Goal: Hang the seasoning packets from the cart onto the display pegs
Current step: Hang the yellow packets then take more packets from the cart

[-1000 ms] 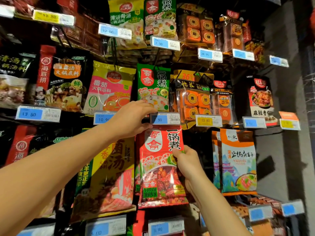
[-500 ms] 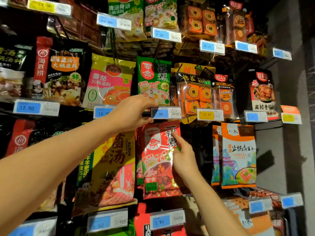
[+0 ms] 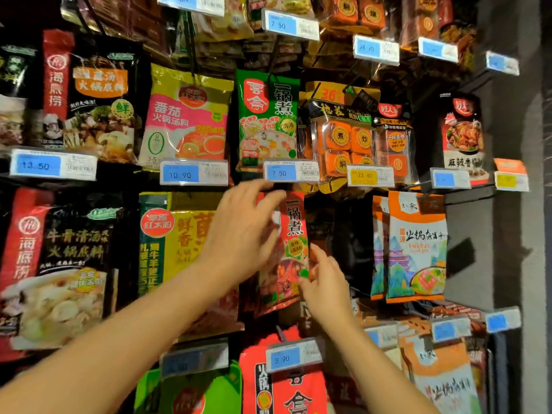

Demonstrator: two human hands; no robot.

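Since the left hand (image 3: pixel 242 231) dropped from the 7.50 price tag (image 3: pixel 291 173), fingers slack, the red packet (image 3: pixel 295 228) hangs directly below that tag; right hand (image 3: pixel 325 279), also unclenched, merely touches its edge. Packet judged hung.

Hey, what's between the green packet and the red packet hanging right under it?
In the head view, a price tag reading 7.50 sits between the green packet and the red packet.

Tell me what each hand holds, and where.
Nothing looks gripped: left hand open before the red packet, fingers of the right hand at its right edge.
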